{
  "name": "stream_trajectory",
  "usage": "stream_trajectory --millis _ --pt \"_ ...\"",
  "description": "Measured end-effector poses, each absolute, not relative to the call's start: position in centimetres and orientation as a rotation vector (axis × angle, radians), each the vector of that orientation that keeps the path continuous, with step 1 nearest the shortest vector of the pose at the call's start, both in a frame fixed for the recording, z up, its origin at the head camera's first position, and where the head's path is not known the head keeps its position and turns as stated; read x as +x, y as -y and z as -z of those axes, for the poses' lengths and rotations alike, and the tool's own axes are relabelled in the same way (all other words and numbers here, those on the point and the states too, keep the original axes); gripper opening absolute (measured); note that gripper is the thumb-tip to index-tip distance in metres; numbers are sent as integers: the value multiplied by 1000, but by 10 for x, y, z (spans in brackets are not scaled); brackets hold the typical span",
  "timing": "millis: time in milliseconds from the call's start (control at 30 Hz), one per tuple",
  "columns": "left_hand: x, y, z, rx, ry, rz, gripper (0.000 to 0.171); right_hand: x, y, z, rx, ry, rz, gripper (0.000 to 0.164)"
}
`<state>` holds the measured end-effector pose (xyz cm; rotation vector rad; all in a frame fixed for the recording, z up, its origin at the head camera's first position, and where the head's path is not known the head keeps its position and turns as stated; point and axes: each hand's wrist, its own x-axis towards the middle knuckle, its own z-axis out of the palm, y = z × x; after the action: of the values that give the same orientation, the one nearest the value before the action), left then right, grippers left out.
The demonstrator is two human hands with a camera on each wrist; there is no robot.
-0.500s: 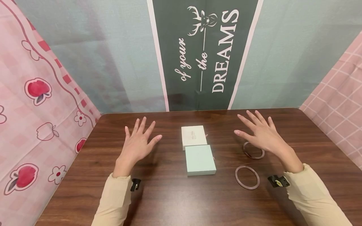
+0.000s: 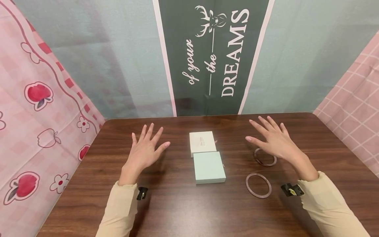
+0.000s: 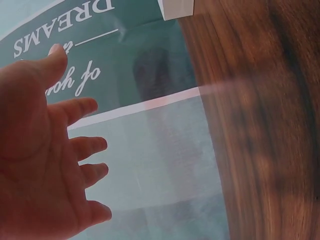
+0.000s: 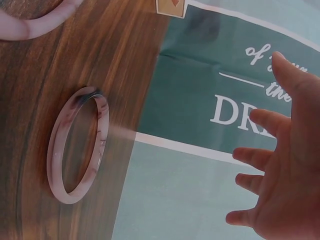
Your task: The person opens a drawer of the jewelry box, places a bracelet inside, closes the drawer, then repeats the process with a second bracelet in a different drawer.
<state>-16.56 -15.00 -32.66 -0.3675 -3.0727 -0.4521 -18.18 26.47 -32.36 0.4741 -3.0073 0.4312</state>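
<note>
Both hands are held above the wooden table with fingers spread, and neither holds anything. The left hand (image 2: 143,154) is to the left of two small boxes. A white box (image 2: 202,142) with faint lettering lies behind a pale green box (image 2: 209,167); their edges meet in the head view. On the right, the right hand (image 2: 275,142) hovers over the farther of two pinkish bangles, partly covering that far bangle (image 2: 275,162) in the head view. The near bangle (image 2: 251,191) lies flat closer to the front. In the right wrist view the far bangle (image 4: 56,165) shows a dark, marbled patch.
The brown wooden table (image 2: 177,210) ends at a hanging cloth (image 2: 133,65) with white lettering on a dark green band. A pink cloth with apples (image 2: 38,131) hangs at the left, and a pink checked cloth (image 2: 358,98) at the right. Dark straps sit at both wrists.
</note>
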Motion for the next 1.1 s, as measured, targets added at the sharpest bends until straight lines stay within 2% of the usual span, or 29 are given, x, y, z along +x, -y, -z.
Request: stream_trajectory --millis 500,633,867,1100 --pt "-172 132 339 -424 3153 593 62 -181 -270 332 574 3020 -493 66" --pt "-171 122 345 -438 3150 677 52 -181 -271 336 620 3012 -564 62" --pt "-176 106 355 -487 3148 830 27 -182 -271 343 686 2937 -574 53" --pt "-179 95 363 -567 3174 1014 22 -182 -269 346 706 2921 -558 51"
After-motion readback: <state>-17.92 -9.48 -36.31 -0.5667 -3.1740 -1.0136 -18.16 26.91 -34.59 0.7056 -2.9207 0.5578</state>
